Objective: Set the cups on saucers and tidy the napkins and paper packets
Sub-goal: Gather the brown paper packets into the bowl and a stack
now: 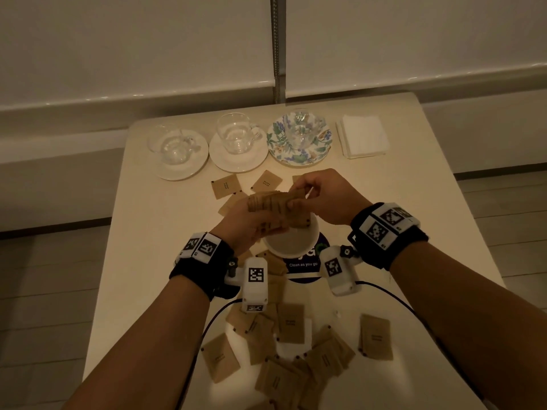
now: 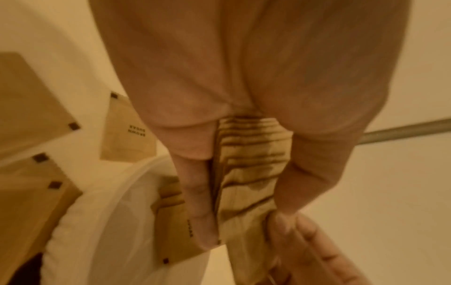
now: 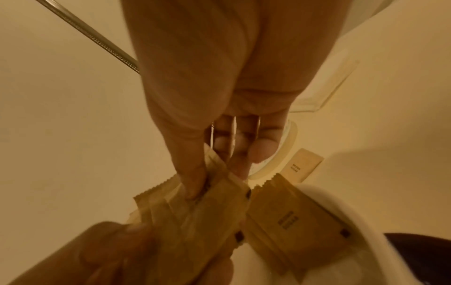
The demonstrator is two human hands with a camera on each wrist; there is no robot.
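Left hand [image 1: 245,224] curled round a thick stack [image 1: 273,202] of brown packets, thumb on one side, fingers [image 2: 195,192] on the other, held just above a white bowl [image 1: 291,241] at mid bench. Right hand [image 1: 321,196] pinching the far end of the same stack between thumb [image 3: 190,173] and fingertips. One packet [image 3: 292,217] leaning inside the bowl against its rim.

Pale bench [image 1: 154,261] carrying everything. Along the far edge, left to right: a glass cup [image 1: 170,145] on a white saucer [image 1: 180,165], a second glass cup [image 1: 236,133] on a second white saucer [image 1: 236,161], a third glass cup [image 1: 300,127] on a floral saucer [image 1: 299,156], then a squared pile of white napkins [image 1: 362,136] at far right. Dark round sticker [image 1: 305,261] under the bowl, partly covered.

Loose packets [image 1: 293,350] scattered in a heap on the near bench, overlapping, some at odd angles. A few more packets [image 1: 226,186] lying flat between the saucers and the hands. Wrist cameras and black cables near both forearms.
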